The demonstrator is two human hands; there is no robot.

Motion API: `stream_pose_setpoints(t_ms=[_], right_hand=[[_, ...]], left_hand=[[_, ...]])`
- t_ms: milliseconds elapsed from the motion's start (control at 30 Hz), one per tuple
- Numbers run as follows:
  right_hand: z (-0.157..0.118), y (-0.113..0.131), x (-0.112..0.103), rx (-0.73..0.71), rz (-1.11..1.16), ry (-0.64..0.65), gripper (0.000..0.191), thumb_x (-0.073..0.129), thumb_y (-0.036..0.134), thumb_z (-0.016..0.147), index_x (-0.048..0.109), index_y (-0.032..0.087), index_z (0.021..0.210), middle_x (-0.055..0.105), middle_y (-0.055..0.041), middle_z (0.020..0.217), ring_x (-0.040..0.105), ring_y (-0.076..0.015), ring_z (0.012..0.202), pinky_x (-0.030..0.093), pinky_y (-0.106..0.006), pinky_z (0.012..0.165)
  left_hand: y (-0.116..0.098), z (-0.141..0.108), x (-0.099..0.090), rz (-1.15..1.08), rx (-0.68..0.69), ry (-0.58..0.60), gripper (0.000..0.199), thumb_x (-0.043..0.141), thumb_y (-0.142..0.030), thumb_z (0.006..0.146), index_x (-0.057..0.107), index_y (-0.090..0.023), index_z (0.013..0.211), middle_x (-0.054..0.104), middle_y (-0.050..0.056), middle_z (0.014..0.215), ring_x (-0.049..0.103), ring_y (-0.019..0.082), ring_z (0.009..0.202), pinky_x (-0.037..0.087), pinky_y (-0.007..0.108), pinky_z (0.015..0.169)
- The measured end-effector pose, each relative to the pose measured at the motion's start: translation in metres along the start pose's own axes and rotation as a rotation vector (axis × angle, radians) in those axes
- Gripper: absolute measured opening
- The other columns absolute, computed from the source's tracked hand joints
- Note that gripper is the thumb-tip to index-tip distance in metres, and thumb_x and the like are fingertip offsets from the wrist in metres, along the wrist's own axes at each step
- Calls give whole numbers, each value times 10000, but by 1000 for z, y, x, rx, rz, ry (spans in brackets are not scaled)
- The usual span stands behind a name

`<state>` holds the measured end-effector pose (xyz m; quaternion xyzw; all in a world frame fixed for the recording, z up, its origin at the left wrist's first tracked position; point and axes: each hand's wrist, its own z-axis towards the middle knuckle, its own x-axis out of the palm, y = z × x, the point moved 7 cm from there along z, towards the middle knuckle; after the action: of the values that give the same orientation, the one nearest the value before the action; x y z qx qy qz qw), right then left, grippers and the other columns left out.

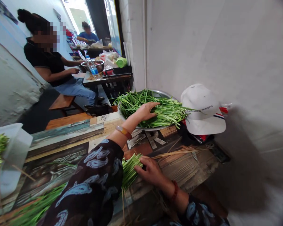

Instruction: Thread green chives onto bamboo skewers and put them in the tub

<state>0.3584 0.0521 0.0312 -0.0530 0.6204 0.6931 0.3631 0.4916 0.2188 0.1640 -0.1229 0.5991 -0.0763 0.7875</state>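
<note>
A metal bowl [151, 128] heaped with long green stalks [172, 111] stands against the wall. My left hand [147, 111] lies on top of this heap, fingers spread and reaching over the stalks, with no bundle in its grasp. Nearer to me, a bundle of cut green stalks [130, 171] rests on the wood-patterned table [103, 128]. My right hand [152, 169] is at the right end of this bundle, its thumb and fingers closed around the stalk ends. My left sleeve hides part of the bundle.
A white cap [200, 106] sits right of the bowl above a dark bag. Thin sticks [179, 153] lie before it. At left are a white tub [16, 147] with stalks and loose greens [40, 204]. A seated person [47, 62] works at another table; a second person sits farther back.
</note>
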Motion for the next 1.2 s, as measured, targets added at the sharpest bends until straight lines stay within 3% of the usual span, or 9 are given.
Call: stream_pose_setpoints(t_ms=[100,200,300,433,500,567,800,967,1200], right_hand=[[0,-1,1,0,-16,-10,171,609,366,851,629,213,776,656,-40,836,616,-177,821,463,-270,756],[-1,-2,2,7,-38,-29,176,619,357,845,615,212,746,633,-26,776,603,-164,785,456,-255,737],[0,-1,0,6,-53,-39,189,624,350,840,587,209,719,604,-12,748,587,-154,760,443,-249,724],[2,4,1,-23,-43,37,229,576,341,871,537,208,689,564,8,722,559,-133,711,415,-235,673],[2,4,-1,-27,-35,21,229,574,346,870,530,209,692,558,10,719,549,-130,702,408,-233,667],[1,4,-3,-22,-34,-23,218,585,352,860,530,210,703,563,8,729,546,-131,707,407,-236,682],[1,3,1,-36,-52,28,284,540,355,878,435,214,655,518,14,701,522,-130,696,372,-240,667],[2,6,-1,-19,-32,56,304,523,359,887,392,215,653,485,23,701,486,-120,680,348,-240,656],[3,1,3,19,-35,68,319,528,342,869,362,212,629,491,24,693,480,-120,680,341,-244,660]], left_hand=[[0,0,-5,35,39,-8,493,629,-266,776,620,-157,1256,609,133,1220,604,255,1106,468,354,966],[-10,-5,3,104,130,67,779,721,-222,655,483,-180,1396,453,142,1461,467,302,1311,381,409,1083],[-21,-6,14,123,191,101,953,731,-200,618,338,-188,1486,416,141,1504,411,311,1362,324,442,1124],[-20,3,15,56,198,-10,630,652,-154,671,588,-196,1296,632,116,1239,590,276,1145,426,405,1011],[-11,7,7,-66,159,-101,375,631,-157,697,709,-182,1063,686,99,1065,637,241,1004,473,364,925],[1,7,-6,-254,110,-211,211,653,-187,700,726,-161,896,698,86,984,640,218,950,485,338,890],[32,-18,-35,-1018,-155,-447,332,723,-260,678,678,-141,985,720,44,962,647,177,906,467,351,938],[37,-29,-49,-1129,-209,-543,384,781,-296,639,683,-155,983,730,43,983,653,190,965,442,369,994],[30,-29,-73,-1083,-99,-570,303,723,-330,709,647,-165,951,726,53,928,663,197,955,455,381,970]])
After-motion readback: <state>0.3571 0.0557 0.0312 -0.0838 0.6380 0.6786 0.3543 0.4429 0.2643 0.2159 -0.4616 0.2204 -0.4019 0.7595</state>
